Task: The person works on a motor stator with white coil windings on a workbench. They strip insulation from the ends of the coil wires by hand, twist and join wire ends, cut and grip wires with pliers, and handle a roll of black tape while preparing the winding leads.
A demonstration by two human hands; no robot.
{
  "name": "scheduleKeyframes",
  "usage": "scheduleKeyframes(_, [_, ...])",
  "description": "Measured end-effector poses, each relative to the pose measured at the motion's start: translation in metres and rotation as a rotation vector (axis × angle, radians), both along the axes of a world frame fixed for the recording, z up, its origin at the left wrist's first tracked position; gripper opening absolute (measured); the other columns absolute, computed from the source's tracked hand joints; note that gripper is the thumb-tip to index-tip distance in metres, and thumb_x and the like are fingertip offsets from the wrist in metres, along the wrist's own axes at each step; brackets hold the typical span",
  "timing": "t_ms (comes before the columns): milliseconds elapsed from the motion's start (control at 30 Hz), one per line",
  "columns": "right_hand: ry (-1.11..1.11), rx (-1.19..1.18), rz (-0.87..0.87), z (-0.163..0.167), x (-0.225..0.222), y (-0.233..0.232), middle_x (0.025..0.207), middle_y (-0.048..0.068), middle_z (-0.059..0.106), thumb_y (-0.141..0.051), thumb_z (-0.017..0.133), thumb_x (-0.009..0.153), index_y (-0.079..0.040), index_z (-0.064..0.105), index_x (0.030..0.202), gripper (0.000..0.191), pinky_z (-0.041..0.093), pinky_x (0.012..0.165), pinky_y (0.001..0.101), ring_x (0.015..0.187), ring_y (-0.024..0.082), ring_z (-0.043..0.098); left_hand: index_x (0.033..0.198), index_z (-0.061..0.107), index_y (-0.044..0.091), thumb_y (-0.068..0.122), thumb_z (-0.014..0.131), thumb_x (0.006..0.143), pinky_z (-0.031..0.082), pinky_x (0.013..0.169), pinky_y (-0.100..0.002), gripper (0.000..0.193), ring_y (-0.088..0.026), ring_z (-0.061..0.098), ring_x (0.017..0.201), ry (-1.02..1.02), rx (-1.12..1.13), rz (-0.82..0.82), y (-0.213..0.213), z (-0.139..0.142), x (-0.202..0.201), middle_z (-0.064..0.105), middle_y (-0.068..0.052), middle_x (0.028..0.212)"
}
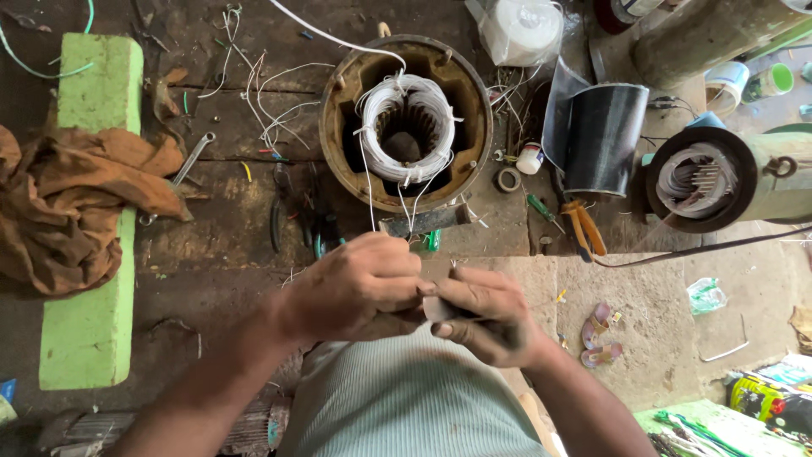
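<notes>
Item: round brown motor stator housing with white wire winding (406,123), set on the dark wooden bench (228,228). White lead wires (370,190) are drawn down to both hands. Left hand (359,288) closed on them; right hand (486,317) pinched shut around a small pale piece (437,308), kind not discernible. Step judged: lead preparation; steady tension needed next.

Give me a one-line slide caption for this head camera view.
Both hands, left hand and right hand, work white wire from a motor stator on a cluttered workbench.

White winding wire (408,127) is seen in a rusty brown motor housing (338,127). A bright green block (93,211) is draped with a brown cloth (68,203). Orange-handled pliers (584,228) are noted beside a black roll (605,140). The shirt (406,398) is finely striped pale green.
</notes>
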State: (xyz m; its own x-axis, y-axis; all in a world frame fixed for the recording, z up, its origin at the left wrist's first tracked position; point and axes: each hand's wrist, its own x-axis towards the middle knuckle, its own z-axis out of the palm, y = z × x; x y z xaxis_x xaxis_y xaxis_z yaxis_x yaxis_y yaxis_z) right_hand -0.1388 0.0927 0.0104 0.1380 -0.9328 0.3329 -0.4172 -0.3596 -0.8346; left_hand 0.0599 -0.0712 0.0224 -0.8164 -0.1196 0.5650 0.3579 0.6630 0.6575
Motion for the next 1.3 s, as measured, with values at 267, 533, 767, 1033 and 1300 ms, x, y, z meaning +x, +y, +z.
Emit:
scheduleKeyframes(267, [-0.081,-0.066,0.0,0.02,-0.038,0.032,0.078,0.002,0.065,-0.024,0.078,0.091,-0.009,0.065,0.132,0.046,0.047,0.058,0.0298,0.065,0.013,0.062,0.074,0.058,0.009,0.021,0.078,0.095,0.047,0.07,-0.038,0.031,-0.02,0.053,0.072,0.001,0.008,-0.001,-0.002,0.0,-0.01,0.05,-0.001,0.075])
scheduleKeyframes(533, [0.111,0.067,-0.127,0.005,-0.056,0.013,0.1,0.005,0.073,-0.03,0.081,0.088,-0.014,0.058,0.143,0.062,0.055,0.062,0.0249,0.077,0.009,0.067,0.075,0.058,0.006,0.019,0.072,0.098,0.045,0.067,-0.039,0.03,-0.022,0.052,0.071,-0.084,0.154,-0.072,-0.01,-0.006,-0.018,0.048,-0.004,0.072])
scheduleKeyframes(767, [0.124,-0.228,0.007,0.014,-0.025,-0.022,0.094,0.001,0.068,-0.02,0.091,0.083,-0.019,0.067,0.13,0.053,0.056,0.065,0.0266,0.079,0.012,0.069,0.084,0.06,0.004,0.019,0.072,0.096,0.044,0.071,-0.042,0.022,-0.025,0.053,0.08,-0.077,0.172,-0.153,-0.014,-0.002,-0.022,0.05,-0.006,0.081])
scheduleKeyframes(1033, [0.126,-0.307,0.1,0.01,-0.021,-0.03,0.077,-0.003,0.063,-0.023,0.087,0.087,-0.018,0.072,0.121,0.038,0.048,0.054,0.0278,0.064,0.01,0.065,0.077,0.052,0.006,0.024,0.074,0.095,0.044,0.069,-0.043,0.034,-0.027,0.053,0.078,-0.109,0.156,-0.193,-0.018,-0.006,-0.017,0.048,-0.006,0.079])
scheduleKeyframes(1300, [-0.052,-0.366,0.048,0.018,-0.038,0.021,0.069,-0.009,0.052,-0.022,0.078,0.088,-0.021,0.073,0.105,0.018,0.038,0.047,0.0254,0.053,0.003,0.05,0.066,0.047,0.01,0.025,0.07,0.101,0.042,0.061,-0.038,0.044,-0.018,0.048,0.066,-0.097,0.184,-0.162,-0.019,-0.007,-0.011,0.042,-0.002,0.067])
